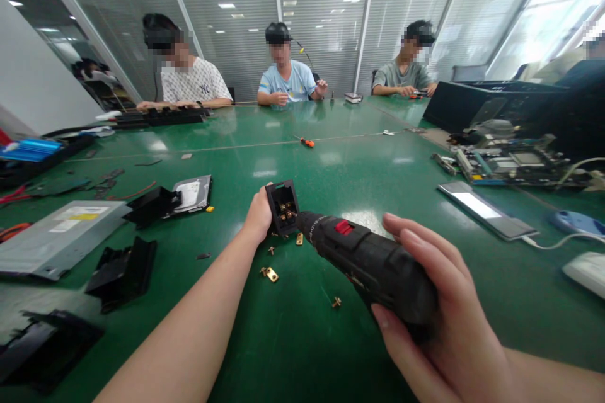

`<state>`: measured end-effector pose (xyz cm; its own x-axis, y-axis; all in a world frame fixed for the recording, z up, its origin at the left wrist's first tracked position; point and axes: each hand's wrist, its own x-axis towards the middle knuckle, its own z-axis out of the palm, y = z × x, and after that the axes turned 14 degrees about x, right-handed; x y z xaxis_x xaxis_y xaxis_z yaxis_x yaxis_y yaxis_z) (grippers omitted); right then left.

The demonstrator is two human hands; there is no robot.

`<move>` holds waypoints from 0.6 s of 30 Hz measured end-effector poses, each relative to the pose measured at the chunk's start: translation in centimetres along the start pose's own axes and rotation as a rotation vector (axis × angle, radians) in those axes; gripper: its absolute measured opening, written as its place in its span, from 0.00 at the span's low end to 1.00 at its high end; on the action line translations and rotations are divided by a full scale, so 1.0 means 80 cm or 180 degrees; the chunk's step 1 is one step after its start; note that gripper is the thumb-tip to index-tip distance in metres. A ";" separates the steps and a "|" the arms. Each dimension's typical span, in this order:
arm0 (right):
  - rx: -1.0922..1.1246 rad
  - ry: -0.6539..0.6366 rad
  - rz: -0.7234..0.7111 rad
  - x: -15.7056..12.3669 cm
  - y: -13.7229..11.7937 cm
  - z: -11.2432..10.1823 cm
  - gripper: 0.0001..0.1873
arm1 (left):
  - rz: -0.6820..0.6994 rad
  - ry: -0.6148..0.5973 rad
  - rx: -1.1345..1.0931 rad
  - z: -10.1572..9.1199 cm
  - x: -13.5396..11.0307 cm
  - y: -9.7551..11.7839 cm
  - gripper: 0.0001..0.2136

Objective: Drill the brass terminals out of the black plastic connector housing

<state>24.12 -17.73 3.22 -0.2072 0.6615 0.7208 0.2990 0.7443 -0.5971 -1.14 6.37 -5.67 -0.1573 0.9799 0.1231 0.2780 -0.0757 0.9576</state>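
Observation:
My left hand [259,214] grips a small black plastic socket block [283,206] with brass contacts inside, held upright on the green table [293,340]. My right hand [444,321] is wrapped round a black electric screwdriver [373,261] with a red switch. Its tip points into the block's open face. Several small brass terminals and screws [270,274] lie on the table just below the block.
Black plastic parts [121,271], a hard drive [191,194] and a silver optical drive [57,236] lie at left. At right sit a circuit board [505,164], a phone [486,210] and a mouse [574,222]. An orange screwdriver [305,141] lies mid-table. Three people sit opposite.

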 end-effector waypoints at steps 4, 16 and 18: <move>-0.0592 0.0110 -0.0412 0.003 -0.005 -0.003 0.50 | -0.0010 0.0009 0.0005 0.000 -0.001 0.000 0.23; -0.0815 0.0410 -0.1014 0.009 -0.009 0.002 0.26 | -0.0063 0.0072 0.0022 0.000 -0.003 0.003 0.23; -0.0766 0.0410 -0.0925 0.007 -0.006 0.001 0.26 | -0.0082 0.0062 0.0055 0.001 -0.004 0.005 0.24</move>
<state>23.79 -17.71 3.92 -0.2015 0.3981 0.8949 0.4581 0.8459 -0.2732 -0.94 6.06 -5.35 -0.1828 0.9777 0.1036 0.2900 -0.0471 0.9559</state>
